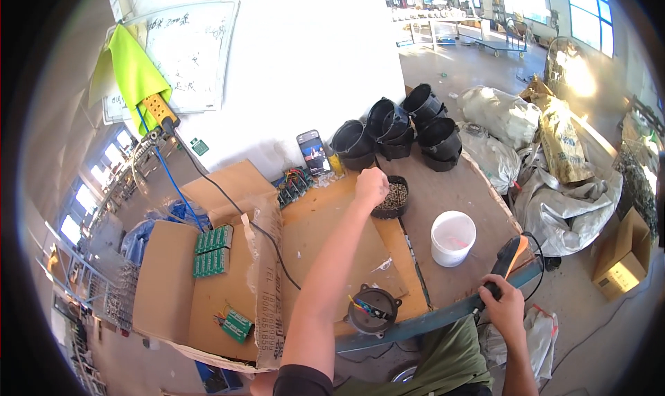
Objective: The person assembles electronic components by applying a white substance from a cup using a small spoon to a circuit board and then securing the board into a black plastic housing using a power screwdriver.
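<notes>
My left hand [373, 187] reaches across the table to a black bowl [395, 201] full of small metal pieces that look like screws. Its fingers are closed at the bowl's rim, and whatever they pinch is hidden. In my right hand [504, 303], near the table's front right corner, is an orange and black electric screwdriver [510, 256] with a cable. A round black housing [360, 320] with side lugs lies at the front edge between my arms, coloured wires inside it.
At left an open cardboard box [170, 292] holds green circuit boards [212, 250]. Black buckets [440, 144] stand at the back, near a propped phone [314, 152] and bundled wires [294, 187]. A white tub [453, 239] sits at right; sacks [568, 202] lie beyond the table.
</notes>
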The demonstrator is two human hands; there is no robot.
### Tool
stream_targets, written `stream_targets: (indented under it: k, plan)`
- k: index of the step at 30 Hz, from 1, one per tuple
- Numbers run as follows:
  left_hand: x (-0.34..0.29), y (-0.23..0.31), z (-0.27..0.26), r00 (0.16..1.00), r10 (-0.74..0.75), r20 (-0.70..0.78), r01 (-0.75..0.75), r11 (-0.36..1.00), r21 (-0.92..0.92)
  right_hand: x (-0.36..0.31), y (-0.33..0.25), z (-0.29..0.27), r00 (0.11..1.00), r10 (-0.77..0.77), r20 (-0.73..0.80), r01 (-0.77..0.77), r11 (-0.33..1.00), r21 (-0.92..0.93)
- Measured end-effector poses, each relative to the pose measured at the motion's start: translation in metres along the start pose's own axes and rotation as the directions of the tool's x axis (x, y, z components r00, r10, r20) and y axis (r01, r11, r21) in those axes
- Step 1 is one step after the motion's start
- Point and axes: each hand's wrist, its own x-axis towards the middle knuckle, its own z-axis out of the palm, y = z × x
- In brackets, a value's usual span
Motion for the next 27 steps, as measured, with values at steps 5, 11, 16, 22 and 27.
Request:
stream_targets:
  k: [5, 11, 16, 22, 27]
  plan:
    - [-0.001, -0.001, -0.007, 0.974, -0.218, 0.059, 0.225, 0.908, -0.353, -0.006, 0.034, -0.055, 0.994, 0.112, -0.005, -0.100, 0.905, 0.413]
    - [-0.018, -0.003, -0.035, 0.861, -0.454, 0.228, 0.414, 0.370, -0.832, -0.015, 0.046, -0.127, 0.906, 0.163, -0.391, 0.121, 0.785, 0.608]
    - [-0.078, -0.013, -0.112, 0.913, -0.301, 0.276, 0.139, -0.405, -0.904, -0.007, 0.058, -0.165, 0.901, -0.104, -0.421, 0.434, 0.237, 0.869]
    - [-0.257, 0.023, -0.165, 0.860, -0.451, 0.239, -0.139, -0.658, -0.740, 0.026, 0.051, -0.160, 0.863, -0.189, -0.468, 0.363, -0.411, 0.836]
    - [-0.351, 0.096, -0.156, 0.726, -0.585, 0.362, -0.184, -0.672, -0.717, 0.020, 0.023, -0.109, 0.818, 0.055, -0.573, 0.531, 0.311, 0.788]
